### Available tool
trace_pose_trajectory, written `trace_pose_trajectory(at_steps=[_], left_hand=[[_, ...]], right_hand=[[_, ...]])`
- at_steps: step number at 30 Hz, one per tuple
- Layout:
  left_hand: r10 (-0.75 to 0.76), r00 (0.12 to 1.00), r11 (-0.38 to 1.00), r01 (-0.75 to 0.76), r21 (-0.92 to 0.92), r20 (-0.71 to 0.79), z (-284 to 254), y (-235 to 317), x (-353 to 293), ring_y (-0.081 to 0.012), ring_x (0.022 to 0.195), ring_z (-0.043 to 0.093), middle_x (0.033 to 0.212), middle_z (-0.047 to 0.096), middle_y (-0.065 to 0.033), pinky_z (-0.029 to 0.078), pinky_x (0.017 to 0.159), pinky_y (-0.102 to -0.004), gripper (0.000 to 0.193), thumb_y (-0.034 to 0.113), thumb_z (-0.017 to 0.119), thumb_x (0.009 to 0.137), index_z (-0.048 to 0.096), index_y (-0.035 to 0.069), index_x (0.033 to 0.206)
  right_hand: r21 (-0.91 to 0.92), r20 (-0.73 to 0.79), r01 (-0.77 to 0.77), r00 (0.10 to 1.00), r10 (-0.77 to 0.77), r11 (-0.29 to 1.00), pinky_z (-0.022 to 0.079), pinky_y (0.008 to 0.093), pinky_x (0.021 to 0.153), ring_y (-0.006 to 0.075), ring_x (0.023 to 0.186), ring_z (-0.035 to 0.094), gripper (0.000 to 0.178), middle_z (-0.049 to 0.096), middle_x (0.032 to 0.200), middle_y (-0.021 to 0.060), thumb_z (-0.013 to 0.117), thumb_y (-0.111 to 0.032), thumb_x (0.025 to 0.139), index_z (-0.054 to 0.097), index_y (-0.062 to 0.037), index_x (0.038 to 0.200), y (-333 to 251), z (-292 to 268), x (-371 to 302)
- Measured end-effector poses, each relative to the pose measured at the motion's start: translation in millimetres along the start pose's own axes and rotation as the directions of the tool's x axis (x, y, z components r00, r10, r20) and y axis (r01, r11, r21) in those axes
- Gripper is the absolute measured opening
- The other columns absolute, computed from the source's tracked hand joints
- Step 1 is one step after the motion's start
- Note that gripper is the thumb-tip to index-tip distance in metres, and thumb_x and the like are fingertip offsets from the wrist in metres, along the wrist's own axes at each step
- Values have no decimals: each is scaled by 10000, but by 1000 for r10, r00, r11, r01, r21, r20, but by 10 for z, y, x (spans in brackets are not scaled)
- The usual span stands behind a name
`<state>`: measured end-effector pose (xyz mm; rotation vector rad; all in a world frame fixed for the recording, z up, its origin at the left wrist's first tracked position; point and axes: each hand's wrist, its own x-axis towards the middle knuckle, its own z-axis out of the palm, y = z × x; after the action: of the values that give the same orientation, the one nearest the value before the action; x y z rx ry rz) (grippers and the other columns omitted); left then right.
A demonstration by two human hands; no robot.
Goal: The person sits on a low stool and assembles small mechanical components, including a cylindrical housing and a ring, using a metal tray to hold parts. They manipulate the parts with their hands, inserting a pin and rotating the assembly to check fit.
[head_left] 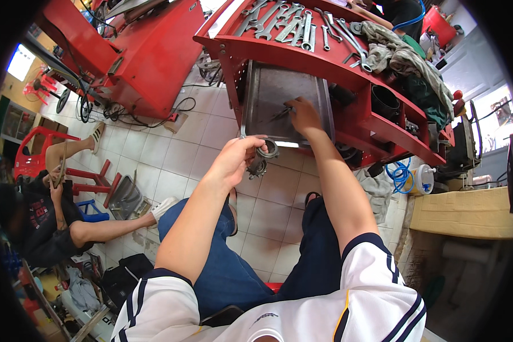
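Note:
In front of my knees, my left hand (233, 161) is closed on a grey metal part with round openings (271, 149). Its lower section hangs below my fingers, above the tiled floor; its exact kind is unclear. My right hand (305, 115) reaches over the metal tray (285, 77), fingers curled and pinched together. By those fingertips shows a slim dark piece (280, 113), too small to name. The tray has a raised rim and a dark, stained surface, and it sits low in the red tool cart (336, 71).
Several wrenches (306, 29) and a crumpled grey cloth (382, 43) lie on the cart's top. At left, another person (51, 216) sits near a red stool (100, 179). A red machine (148, 62) stands at far left. Blue hose (400, 174) coils at right.

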<state>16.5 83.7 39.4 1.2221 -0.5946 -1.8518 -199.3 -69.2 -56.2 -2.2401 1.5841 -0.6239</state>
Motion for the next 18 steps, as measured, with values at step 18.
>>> trace_pose_trajectory(at_steps=[18], left_hand=[[430, 887, 832, -462, -307, -168, -83, -8, 69, -127, 880, 578, 852, 629, -7, 420, 815, -278, 281, 259, 602, 949, 576, 60, 1146]], right_hand=[[383, -146, 229, 972, -186, 895, 532, 373, 724, 282, 855, 685, 174, 686, 955, 118, 719, -83, 872, 659, -16, 1021, -756, -677, -544]])
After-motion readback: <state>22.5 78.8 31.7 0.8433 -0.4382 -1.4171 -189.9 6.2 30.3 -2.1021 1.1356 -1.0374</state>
